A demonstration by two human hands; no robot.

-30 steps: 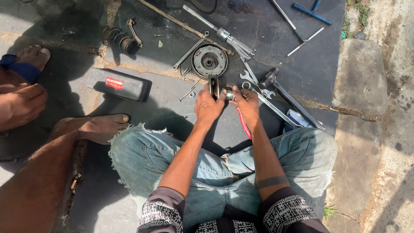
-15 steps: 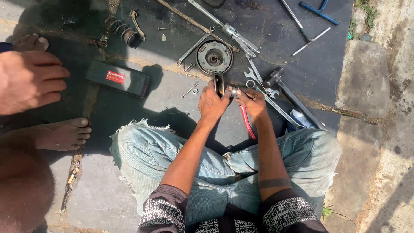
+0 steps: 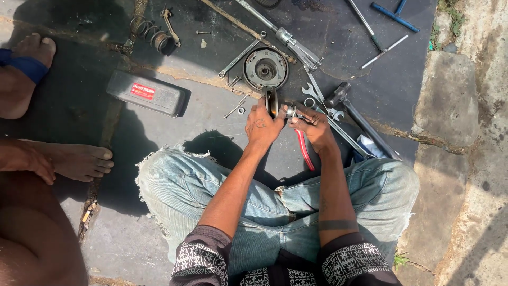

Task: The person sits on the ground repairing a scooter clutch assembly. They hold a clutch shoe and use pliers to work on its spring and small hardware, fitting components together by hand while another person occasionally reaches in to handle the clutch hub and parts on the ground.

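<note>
Far left: a second person's 2 bare feet, 1 with a blue strap [image 3: 24,66], the other [image 3: 79,161] nearer the jeans. Right of them lies a grey tool case [image 3: 145,94], long axis running left to right.

Centre: left hand [image 3: 262,127] clamped around a dark metal disc part [image 3: 272,100], held on edge just above the fingers; its long axis runs away from the person, toward the round drum assembly [image 3: 265,69] on the ground just beyond.

Right hand [image 3: 313,127] closed on red-handled pliers [image 3: 304,151], handles pointing back toward the lap, nose at the disc's small fitting [image 3: 290,109].

Further right: a hammer [image 3: 338,98] lies beside spanners [image 3: 312,95].

Against 0.5 s ago: the other person's hand at the left edge is gone; both working hands hold the same grip.
</note>
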